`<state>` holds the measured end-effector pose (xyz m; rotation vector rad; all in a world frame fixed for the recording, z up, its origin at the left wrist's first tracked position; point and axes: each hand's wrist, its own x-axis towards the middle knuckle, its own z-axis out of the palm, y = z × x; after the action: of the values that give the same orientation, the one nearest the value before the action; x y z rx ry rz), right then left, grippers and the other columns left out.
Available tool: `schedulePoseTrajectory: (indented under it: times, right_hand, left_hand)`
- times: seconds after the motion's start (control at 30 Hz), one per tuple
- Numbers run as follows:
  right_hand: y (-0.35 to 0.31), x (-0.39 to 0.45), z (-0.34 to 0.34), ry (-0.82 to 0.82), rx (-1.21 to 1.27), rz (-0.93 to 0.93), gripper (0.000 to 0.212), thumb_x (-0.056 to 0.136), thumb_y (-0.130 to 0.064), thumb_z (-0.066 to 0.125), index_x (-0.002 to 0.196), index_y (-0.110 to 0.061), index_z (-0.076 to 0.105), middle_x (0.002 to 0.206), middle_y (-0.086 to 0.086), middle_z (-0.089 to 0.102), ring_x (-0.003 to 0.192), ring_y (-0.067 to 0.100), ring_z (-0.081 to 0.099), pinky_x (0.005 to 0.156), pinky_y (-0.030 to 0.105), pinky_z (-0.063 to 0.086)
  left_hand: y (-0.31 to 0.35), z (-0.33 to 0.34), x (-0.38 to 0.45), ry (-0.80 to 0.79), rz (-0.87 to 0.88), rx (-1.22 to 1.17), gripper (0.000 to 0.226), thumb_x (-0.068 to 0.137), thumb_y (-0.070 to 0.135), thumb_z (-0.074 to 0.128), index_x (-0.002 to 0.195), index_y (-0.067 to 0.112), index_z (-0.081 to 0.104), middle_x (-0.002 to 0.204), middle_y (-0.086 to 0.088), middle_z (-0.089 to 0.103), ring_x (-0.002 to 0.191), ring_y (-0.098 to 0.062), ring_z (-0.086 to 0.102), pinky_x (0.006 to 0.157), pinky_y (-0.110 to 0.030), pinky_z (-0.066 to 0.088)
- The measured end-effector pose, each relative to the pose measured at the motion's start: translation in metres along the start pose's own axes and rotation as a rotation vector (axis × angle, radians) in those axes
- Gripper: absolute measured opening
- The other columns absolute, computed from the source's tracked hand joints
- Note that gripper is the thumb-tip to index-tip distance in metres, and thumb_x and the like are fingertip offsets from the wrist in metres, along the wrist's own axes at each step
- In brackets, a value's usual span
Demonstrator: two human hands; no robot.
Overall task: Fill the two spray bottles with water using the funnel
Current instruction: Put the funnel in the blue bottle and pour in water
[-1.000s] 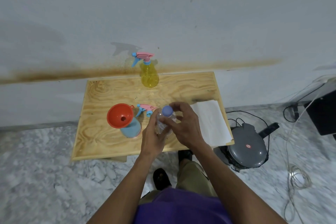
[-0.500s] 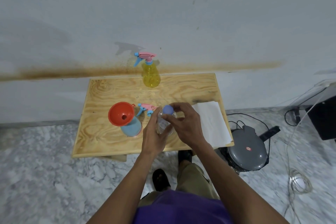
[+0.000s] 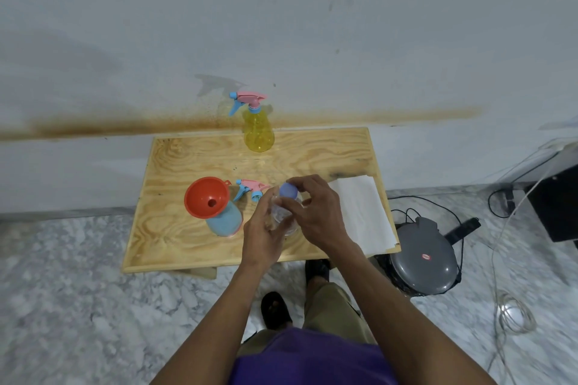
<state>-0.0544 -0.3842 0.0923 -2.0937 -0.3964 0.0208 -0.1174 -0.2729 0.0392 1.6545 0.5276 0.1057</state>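
Gripping the clear water bottle (image 3: 283, 216) upright above the table's (image 3: 175, 237) near edge, left hand (image 3: 262, 234) curled round its body, right hand (image 3: 316, 212) pinching the blue cap (image 3: 288, 190) from above. Standing just left: the blue spray bottle (image 3: 226, 220), head off, orange funnel (image 3: 206, 197) seated in its neck. Probably uncapping, then tipping leftward; yellow spray bottle (image 3: 258, 131) well behind.

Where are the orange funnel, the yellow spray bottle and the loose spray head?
Orange funnel (image 3: 206, 197): head view, inner wall of its cone.
Yellow spray bottle (image 3: 258, 131): head view, middle of its body.
Loose spray head (image 3: 250, 188): head view, pink top.
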Motion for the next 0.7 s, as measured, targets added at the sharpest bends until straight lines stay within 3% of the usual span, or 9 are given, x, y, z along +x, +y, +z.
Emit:
schedulePoseTrajectory:
  times: [0.1,0.2,0.33,0.5,0.57,0.7]
  right_hand:
    - [-0.002,0.004,-0.004,-0.100,0.000,-0.021,0.032,0.089,-0.025,0.074,0.120,-0.018,0.070,0.114,-0.003,0.068,0.104,0.015,0.060,0.086,0.044,0.054]
    - [-0.005,0.007,-0.014,-0.193,0.031,0.008,0.041,0.091,-0.024,0.072,0.131,-0.024,0.064,0.122,-0.004,0.067,0.112,0.014,0.059,0.090,0.037,0.054]
    - [-0.006,0.007,-0.015,-0.037,-0.008,0.016,0.042,0.077,-0.035,0.085,0.112,-0.018,0.071,0.102,-0.008,0.068,0.091,0.003,0.060,0.071,0.020,0.054]
    - [-0.007,0.006,-0.014,-0.109,-0.085,-0.033,0.040,0.087,-0.027,0.075,0.126,-0.018,0.068,0.121,-0.001,0.069,0.108,0.016,0.060,0.090,0.041,0.053]
    - [-0.006,0.006,-0.014,-0.083,-0.097,-0.050,0.042,0.083,-0.031,0.079,0.122,-0.018,0.069,0.115,-0.001,0.069,0.102,0.016,0.062,0.086,0.039,0.054]
    - [-0.010,0.009,-0.016,-0.083,-0.093,-0.076,0.036,0.086,-0.028,0.076,0.119,-0.015,0.069,0.110,0.000,0.067,0.099,0.015,0.060,0.082,0.038,0.054]
  left_hand:
    - [0.006,-0.002,-0.004,-0.003,0.010,-0.010,0.068,0.084,0.015,0.075,0.146,0.018,0.046,0.126,0.007,0.067,0.120,-0.009,0.062,0.097,-0.038,0.054]
    - [0.009,-0.003,-0.004,-0.018,0.028,0.020,0.077,0.076,0.039,0.072,0.146,0.021,0.046,0.130,0.004,0.066,0.120,-0.003,0.061,0.094,-0.025,0.053]
    - [0.007,-0.004,-0.003,-0.046,0.050,0.015,0.079,0.076,0.041,0.073,0.147,0.022,0.045,0.127,0.014,0.065,0.115,0.009,0.060,0.090,-0.018,0.052]
    - [0.010,-0.004,-0.003,-0.040,0.032,0.017,0.068,0.080,0.040,0.076,0.141,0.031,0.047,0.121,0.019,0.065,0.112,0.008,0.061,0.091,-0.029,0.053]
    - [0.008,-0.004,-0.001,-0.039,0.016,-0.014,0.065,0.078,0.040,0.080,0.136,0.034,0.050,0.116,0.021,0.067,0.111,0.002,0.063,0.095,-0.035,0.054]
    - [0.012,-0.004,-0.003,-0.040,0.056,0.036,0.061,0.082,0.029,0.079,0.136,0.035,0.048,0.116,0.033,0.064,0.109,0.011,0.060,0.093,-0.028,0.053]
